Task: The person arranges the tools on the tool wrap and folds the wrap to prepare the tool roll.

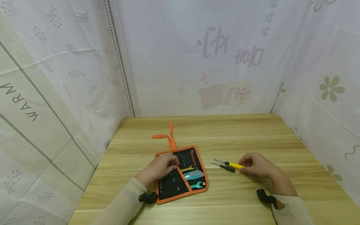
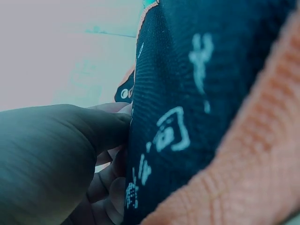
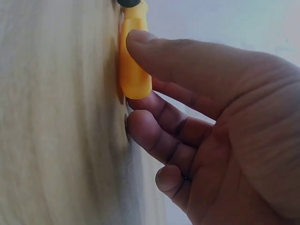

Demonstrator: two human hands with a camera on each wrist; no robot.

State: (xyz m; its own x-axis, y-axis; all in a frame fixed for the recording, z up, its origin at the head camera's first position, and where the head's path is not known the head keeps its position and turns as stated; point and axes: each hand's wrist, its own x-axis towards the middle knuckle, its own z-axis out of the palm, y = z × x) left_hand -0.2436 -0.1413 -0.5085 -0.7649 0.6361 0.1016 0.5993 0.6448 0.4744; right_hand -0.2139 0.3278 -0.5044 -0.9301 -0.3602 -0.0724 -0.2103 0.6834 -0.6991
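A black tool pouch (image 1: 180,191) with orange edging lies on the table. My left hand (image 1: 158,167) pinches the orange-trimmed edge of its pocket between thumb and fingers; in the left wrist view, the pouch cloth (image 2: 187,84) rises beside the thumb. From the pocket stick out a yellow wrench (image 1: 187,169), a teal utility knife (image 1: 194,175) and a green wrench (image 1: 197,185). To the right, my right hand (image 1: 260,165) pinches the yellow handle (image 3: 136,70) of a screwdriver (image 1: 234,165) low over the tabletop. A smaller black screwdriver (image 1: 227,168) lies alongside it.
Orange tie straps (image 1: 172,142) stretch from the pouch toward the back of the wood-grain table (image 1: 239,203). Printed curtains (image 1: 174,62) hang behind the table and along both sides. A black curved piece (image 1: 265,197) sits at the right cuff, another (image 1: 149,198) at the left.
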